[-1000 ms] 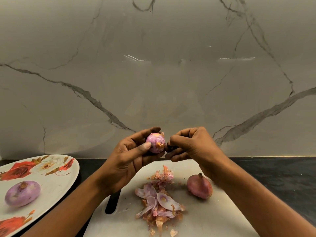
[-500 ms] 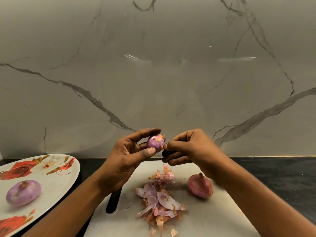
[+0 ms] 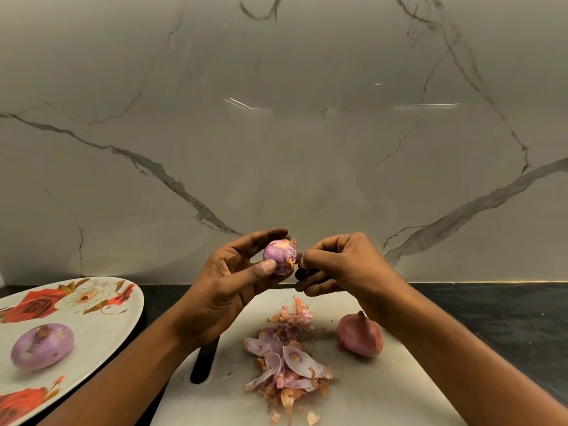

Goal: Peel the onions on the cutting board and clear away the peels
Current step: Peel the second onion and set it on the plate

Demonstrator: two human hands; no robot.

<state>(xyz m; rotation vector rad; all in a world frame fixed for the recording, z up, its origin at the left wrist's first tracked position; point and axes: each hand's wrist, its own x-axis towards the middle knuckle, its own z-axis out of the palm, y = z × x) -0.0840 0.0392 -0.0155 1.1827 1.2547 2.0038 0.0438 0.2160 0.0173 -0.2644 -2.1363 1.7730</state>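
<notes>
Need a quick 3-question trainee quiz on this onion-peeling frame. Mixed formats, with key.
1. True or false: the left hand holds a part-peeled onion off the cutting board.
2. How many onions lie on the flowered plate?
3. Where is the unpeeled onion? A) on the plate B) on the board, right of the peels C) in the left hand
Key: 1 true; 2 one; 3 B.

The left hand (image 3: 227, 281) and right hand (image 3: 341, 265) are bare. Both forearms are bare as far as the frame shows them. The left thumbnail (image 3: 268, 265) is trimmed short.
</notes>
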